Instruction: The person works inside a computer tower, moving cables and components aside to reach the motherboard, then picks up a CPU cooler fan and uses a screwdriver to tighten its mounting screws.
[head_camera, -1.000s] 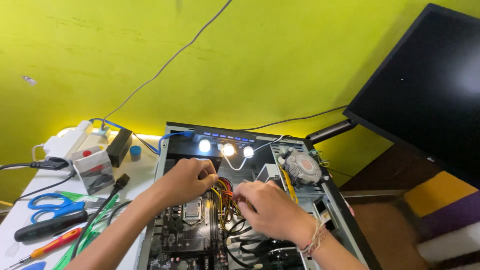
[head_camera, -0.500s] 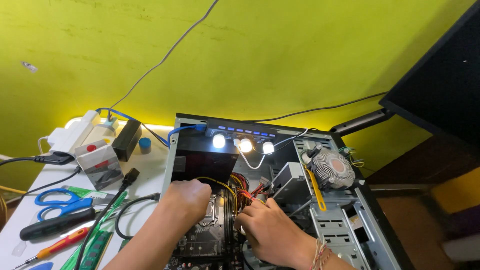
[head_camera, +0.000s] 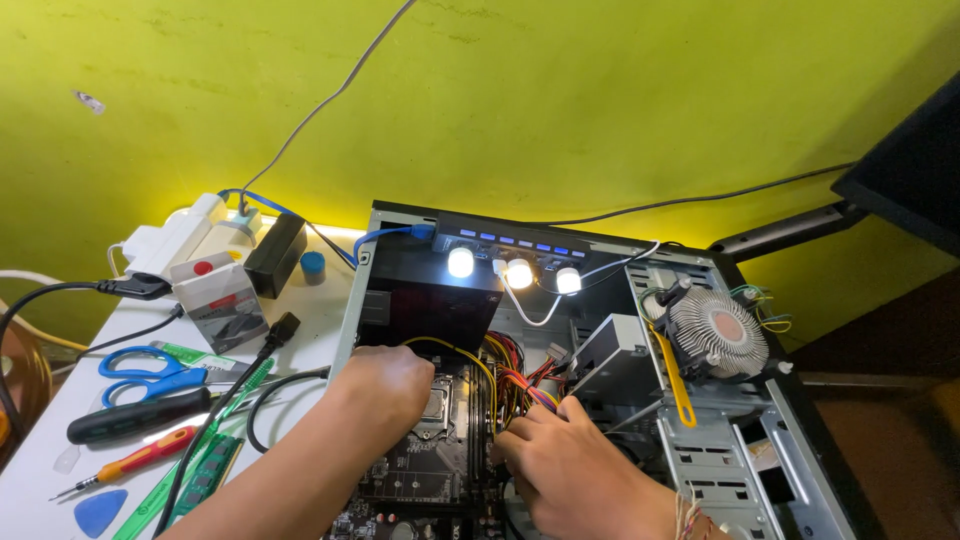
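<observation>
Open desktop PC case (head_camera: 800, 440) lying on its side on the desk (head_camera: 40, 470), both hands buried in it. Left hand (head_camera: 385, 385) is curled into a loose fist resting on the motherboard (head_camera: 425, 465) right by the empty CPU socket (head_camera: 437, 402); can't tell if it's pinching anything. Right hand (head_camera: 570, 465) has its fingers bunched together around the red and yellow power cable bundle (head_camera: 520, 385) next to the board.

Progress-wise: looks mid-job. The CPU cooler (head_camera: 715, 335) sits loose on the drive cage, not mounted, and the wiring is a tangle. A RAM stick (head_camera: 205, 475), screwdrivers (head_camera: 130, 415) and blue scissors (head_camera: 150, 365) wait on the desk.
</observation>
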